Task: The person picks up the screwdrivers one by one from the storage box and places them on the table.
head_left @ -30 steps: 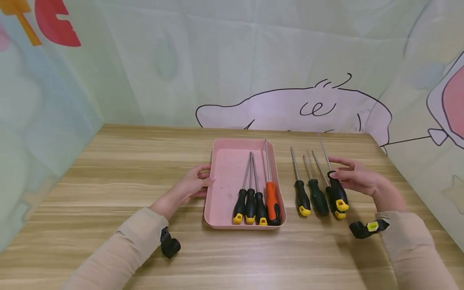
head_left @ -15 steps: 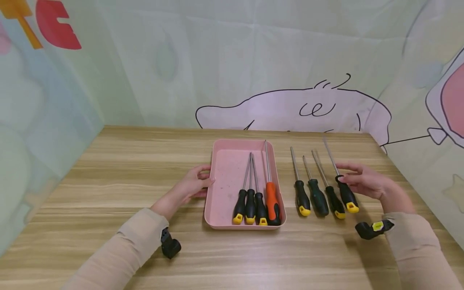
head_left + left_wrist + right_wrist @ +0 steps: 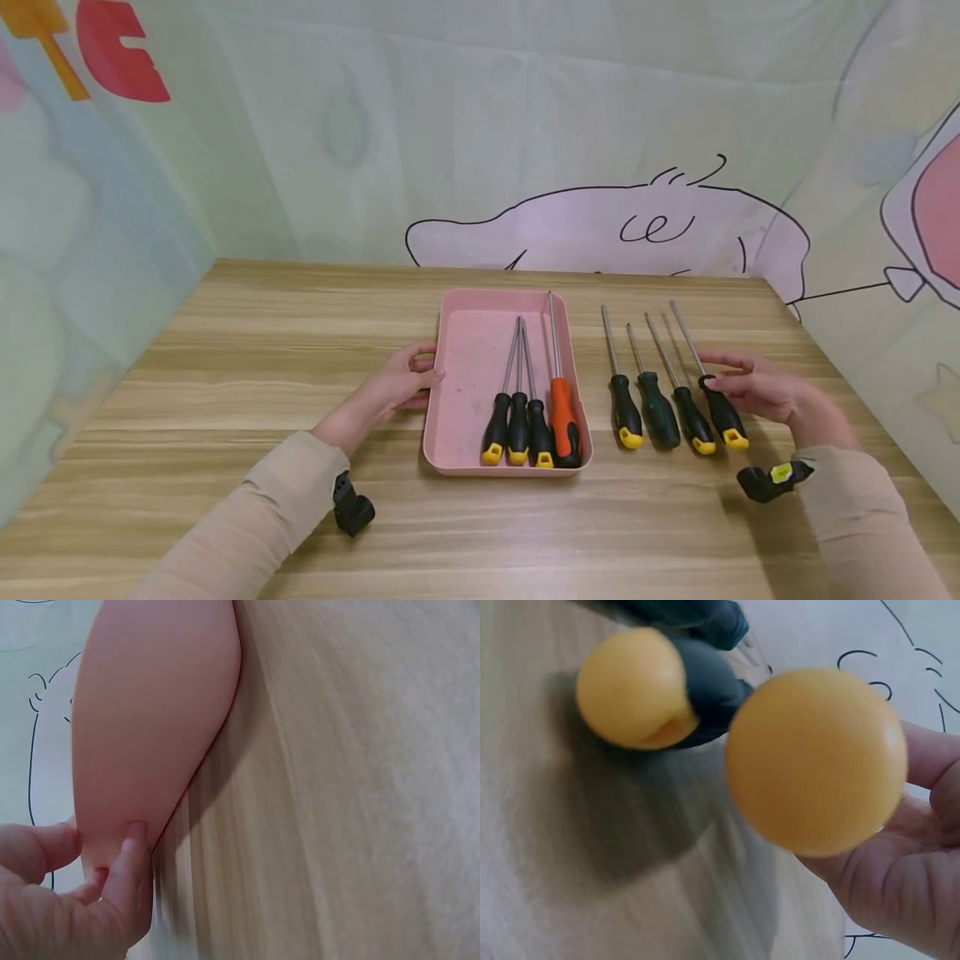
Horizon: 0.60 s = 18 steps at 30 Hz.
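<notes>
My left hand (image 3: 401,381) pinches the left rim of a pink tray (image 3: 467,358), thumb over the edge and fingers against the outer wall, as the left wrist view also shows. Inside the tray's right half lie several screwdrivers, among them one with an orange handle (image 3: 561,417). My right hand (image 3: 761,387) holds the rightmost black-handled screwdriver (image 3: 722,410) near the top of its handle. Its yellow end cap (image 3: 817,761) fills the middle of the right wrist view and hides part of the grip. Just left of it lies another black screwdriver (image 3: 694,421) with a yellow end.
A dark green screwdriver (image 3: 660,410) and a black one with a yellow end (image 3: 625,411) lie between the tray and my right hand. The wooden table (image 3: 285,333) ends at a printed cloth backdrop (image 3: 480,125).
My right hand has carried its screwdriver to the right, away from the one it overlapped, then lowered it toward the table beside the others. My left hand and the tray have stayed put.
</notes>
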Each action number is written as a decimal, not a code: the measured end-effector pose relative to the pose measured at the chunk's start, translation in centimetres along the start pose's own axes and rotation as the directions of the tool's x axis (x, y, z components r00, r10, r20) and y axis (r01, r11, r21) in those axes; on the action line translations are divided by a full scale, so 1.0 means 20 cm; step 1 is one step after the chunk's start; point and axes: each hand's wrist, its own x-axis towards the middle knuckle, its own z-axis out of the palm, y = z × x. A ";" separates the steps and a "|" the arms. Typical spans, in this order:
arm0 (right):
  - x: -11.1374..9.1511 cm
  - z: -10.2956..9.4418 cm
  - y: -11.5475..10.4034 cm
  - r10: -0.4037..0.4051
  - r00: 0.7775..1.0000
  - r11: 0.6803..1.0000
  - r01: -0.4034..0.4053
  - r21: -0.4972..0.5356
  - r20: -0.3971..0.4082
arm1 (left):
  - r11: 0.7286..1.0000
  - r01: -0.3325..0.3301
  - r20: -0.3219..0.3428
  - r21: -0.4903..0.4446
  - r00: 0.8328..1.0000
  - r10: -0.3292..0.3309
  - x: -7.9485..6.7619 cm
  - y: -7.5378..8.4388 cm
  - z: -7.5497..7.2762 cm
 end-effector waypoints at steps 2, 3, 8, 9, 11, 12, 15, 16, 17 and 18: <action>0.00 0.00 0.01 0.022 1.000 1.000 -0.022 -0.008 -0.016 | 1.000 0.001 -0.001 -0.004 1.000 -0.001 0.00 0.00 0.00; 0.00 0.00 0.01 0.026 0.999 1.000 -0.027 -0.015 -0.021 | 1.000 0.001 -0.001 -0.004 1.000 -0.001 0.00 0.00 0.00; 0.01 0.01 0.02 0.048 0.997 0.997 -0.052 -0.056 -0.063 | 1.000 -0.002 0.001 -0.008 1.000 0.002 -0.01 0.00 0.00; 0.02 0.01 0.02 0.056 0.995 0.996 -0.061 -0.069 -0.082 | 1.000 -0.005 0.002 -0.007 1.000 0.005 -0.01 0.00 0.00; 0.02 0.02 0.02 0.063 0.991 0.990 -0.078 -0.121 -0.122 | 1.000 -0.008 0.003 -0.007 1.000 0.008 -0.01 0.00 0.00; 0.02 0.03 0.02 0.066 0.987 0.985 -0.088 -0.151 -0.145 | 1.000 -0.009 0.003 -0.008 1.000 0.009 -0.01 0.00 0.00; 0.03 0.04 0.01 0.065 0.978 0.964 -0.113 -0.241 -0.200 | 1.000 -0.008 0.001 -0.004 1.000 0.008 -0.01 0.00 0.00; 0.03 0.05 0.01 0.062 0.975 0.956 -0.120 -0.268 -0.214 | 1.000 -0.008 0.001 -0.004 1.000 0.008 -0.01 0.00 0.00; 0.03 0.05 0.01 0.064 0.971 0.949 -0.130 -0.288 -0.229 | 1.000 -0.007 0.000 -0.003 1.000 0.007 -0.01 0.00 0.00; 0.04 0.06 0.00 0.066 0.968 0.944 -0.140 -0.299 -0.244 | 1.000 -0.008 0.000 -0.003 1.000 0.008 -0.01 0.00 0.00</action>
